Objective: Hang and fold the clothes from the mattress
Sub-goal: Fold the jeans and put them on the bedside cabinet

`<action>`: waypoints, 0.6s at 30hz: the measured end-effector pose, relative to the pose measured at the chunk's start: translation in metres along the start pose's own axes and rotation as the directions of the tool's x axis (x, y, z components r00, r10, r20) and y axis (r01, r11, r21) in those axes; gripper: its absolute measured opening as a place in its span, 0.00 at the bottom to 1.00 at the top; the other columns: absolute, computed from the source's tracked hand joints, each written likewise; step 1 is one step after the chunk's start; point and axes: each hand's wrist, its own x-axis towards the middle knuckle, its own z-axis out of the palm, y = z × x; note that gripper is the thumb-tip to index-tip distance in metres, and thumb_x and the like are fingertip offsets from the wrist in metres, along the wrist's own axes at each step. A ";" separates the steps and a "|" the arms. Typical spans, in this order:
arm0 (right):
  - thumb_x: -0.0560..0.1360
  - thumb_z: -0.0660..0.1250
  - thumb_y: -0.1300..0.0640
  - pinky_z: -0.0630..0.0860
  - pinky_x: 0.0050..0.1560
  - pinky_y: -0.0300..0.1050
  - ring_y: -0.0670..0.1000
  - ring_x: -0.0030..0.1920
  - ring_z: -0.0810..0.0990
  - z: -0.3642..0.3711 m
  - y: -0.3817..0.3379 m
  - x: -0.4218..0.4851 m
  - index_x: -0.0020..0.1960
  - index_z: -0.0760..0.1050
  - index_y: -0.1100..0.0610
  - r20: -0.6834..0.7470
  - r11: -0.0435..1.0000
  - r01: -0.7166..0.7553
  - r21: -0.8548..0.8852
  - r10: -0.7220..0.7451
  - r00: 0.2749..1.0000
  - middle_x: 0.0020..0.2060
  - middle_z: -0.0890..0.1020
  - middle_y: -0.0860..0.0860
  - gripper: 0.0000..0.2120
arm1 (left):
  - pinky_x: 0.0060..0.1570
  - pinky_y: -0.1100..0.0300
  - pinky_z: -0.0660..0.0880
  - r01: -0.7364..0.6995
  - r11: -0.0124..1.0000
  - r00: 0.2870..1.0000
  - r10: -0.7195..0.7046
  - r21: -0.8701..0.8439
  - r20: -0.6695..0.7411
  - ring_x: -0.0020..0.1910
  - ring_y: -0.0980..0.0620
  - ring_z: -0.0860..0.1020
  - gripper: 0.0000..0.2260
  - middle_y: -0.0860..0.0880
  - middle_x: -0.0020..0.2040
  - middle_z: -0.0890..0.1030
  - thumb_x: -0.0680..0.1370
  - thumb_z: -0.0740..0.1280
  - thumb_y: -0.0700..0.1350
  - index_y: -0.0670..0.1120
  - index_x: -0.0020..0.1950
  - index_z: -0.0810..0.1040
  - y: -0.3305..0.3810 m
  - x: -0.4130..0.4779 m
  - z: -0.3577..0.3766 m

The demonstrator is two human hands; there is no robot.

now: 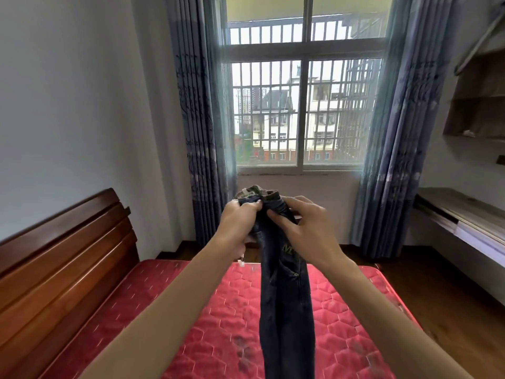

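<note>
Dark denim jeans [285, 296] hang limp, pinched by left hand [237, 217] and right hand [303, 228].

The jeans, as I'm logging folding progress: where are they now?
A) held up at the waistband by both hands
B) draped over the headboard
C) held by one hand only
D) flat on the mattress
A: the left hand and right hand both grip the jeans at the waistband, legs hanging over the mattress.
</note>
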 end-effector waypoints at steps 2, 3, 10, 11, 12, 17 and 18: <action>0.75 0.73 0.52 0.72 0.45 0.27 0.38 0.46 0.80 0.002 0.004 -0.003 0.59 0.82 0.46 0.003 1.000 0.019 0.018 -0.019 1.000 0.45 0.81 0.42 0.13 | 0.34 0.56 0.80 0.017 1.000 1.000 -0.017 -0.024 -0.004 0.38 0.48 0.82 0.09 0.44 0.43 0.83 0.80 0.64 0.40 0.40 0.58 0.80 -0.002 -0.001 0.001; 0.75 0.73 0.50 0.75 0.47 0.31 0.39 0.47 0.80 0.002 0.007 -0.005 0.59 0.82 0.46 0.017 0.999 0.025 0.028 -0.025 1.000 0.47 0.81 0.42 0.13 | 0.35 0.55 0.80 0.027 0.999 1.000 -0.027 -0.041 -0.005 0.39 0.48 0.82 0.10 0.44 0.44 0.84 0.80 0.63 0.41 0.40 0.59 0.79 -0.003 -0.001 0.001; 0.68 0.77 0.44 0.76 0.54 0.34 0.40 0.52 0.79 0.008 0.027 -0.018 0.61 0.76 0.47 0.101 0.998 -0.065 -0.008 0.066 0.993 0.51 0.80 0.41 0.25 | 0.42 0.52 0.82 0.041 0.991 0.985 -0.062 0.130 0.161 0.41 0.46 0.85 0.29 0.41 0.46 0.84 0.80 0.55 0.65 0.41 0.53 0.80 -0.002 -0.012 0.004; 0.69 0.77 0.50 0.78 0.54 0.39 0.42 0.51 0.81 0.008 0.036 -0.016 0.59 0.79 0.50 0.025 0.990 -0.121 0.068 0.119 0.993 0.49 0.83 0.42 0.19 | 0.47 0.50 0.82 0.008 0.985 0.980 -0.042 0.172 0.195 0.47 0.44 0.85 0.30 0.40 0.49 0.85 0.80 0.53 0.65 0.40 0.54 0.81 -0.003 -0.015 0.002; 0.70 0.76 0.55 0.79 0.55 0.45 0.44 0.51 0.83 0.007 0.045 -0.014 0.56 0.81 0.51 -0.012 0.977 -0.163 0.138 0.167 0.986 0.47 0.85 0.43 0.15 | 0.50 0.50 0.82 -0.033 0.978 0.978 -0.011 0.204 0.211 0.49 0.45 0.85 0.31 0.41 0.49 0.85 0.81 0.52 0.63 0.39 0.53 0.82 -0.004 -0.017 -0.002; 0.76 0.69 0.66 0.77 0.60 0.49 0.48 0.52 0.83 0.006 0.066 -0.020 0.54 0.82 0.52 0.126 0.865 -0.290 0.410 0.262 0.957 0.50 0.86 0.51 0.12 | 0.55 0.53 0.79 -0.412 0.697 0.823 0.561 0.587 -0.087 0.45 0.63 0.81 0.07 0.54 0.49 0.84 0.78 0.69 0.49 0.51 0.53 0.82 -0.033 0.004 -0.052; 0.77 0.68 0.67 0.77 0.62 0.49 0.48 0.53 0.82 0.007 0.067 -0.022 0.57 0.82 0.54 0.168 0.838 -0.303 0.454 0.254 0.953 0.53 0.86 0.53 0.12 | 0.59 0.56 0.77 -0.410 0.652 0.791 0.602 0.638 -0.107 0.51 0.64 0.79 0.15 0.54 0.57 0.80 0.75 0.72 0.52 0.52 0.61 0.78 -0.042 0.007 -0.060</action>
